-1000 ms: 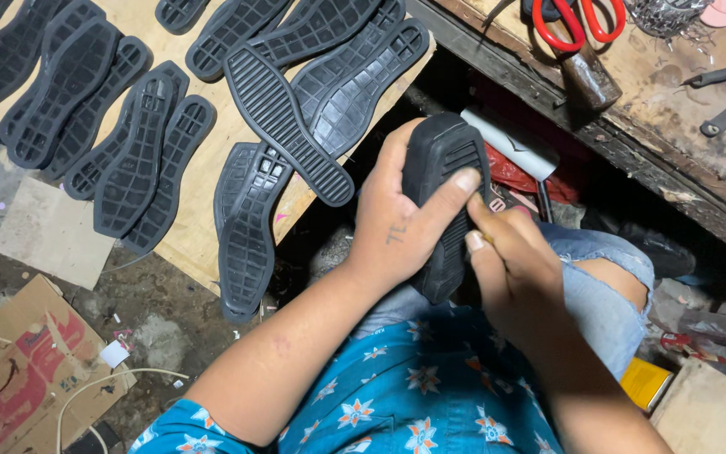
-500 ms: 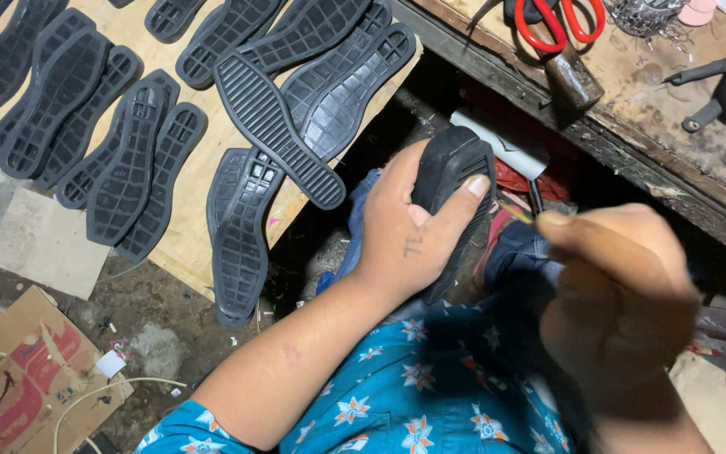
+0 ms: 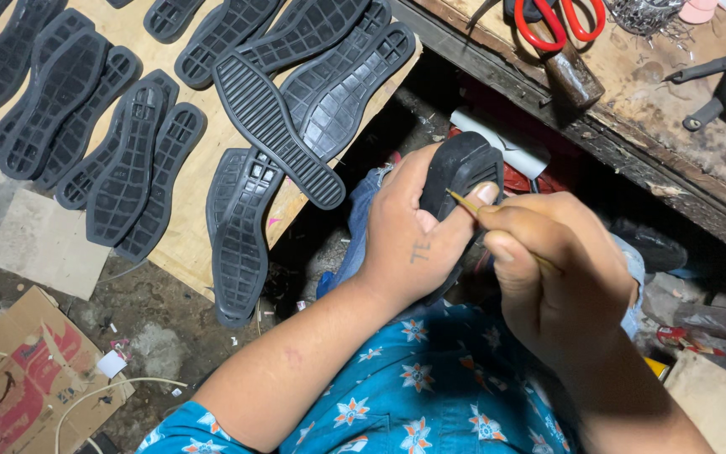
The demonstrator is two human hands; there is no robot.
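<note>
- Since the earlier frame, the right hand (image 3: 560, 277) is being brought in close, so a thin stick or brush (image 3: 464, 203) is now being touched to the black sole (image 3: 460, 168); working of its surface seems to be starting.
- Ridged black rubber soles (image 3: 275, 126) are being left laid out on a wooden board (image 3: 186, 244), far left.
- The black sole is being gripped firmly by the left hand (image 3: 409, 244), above the lap.
- The stick is being pinched narrowly in the right hand.
- Red-handled scissors (image 3: 560, 21) are lying on the worn bench (image 3: 632, 92).

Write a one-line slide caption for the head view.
Left hand grips a black shoe sole while the right hand holds a thin stick to it, beside rows of soles on a board.
</note>
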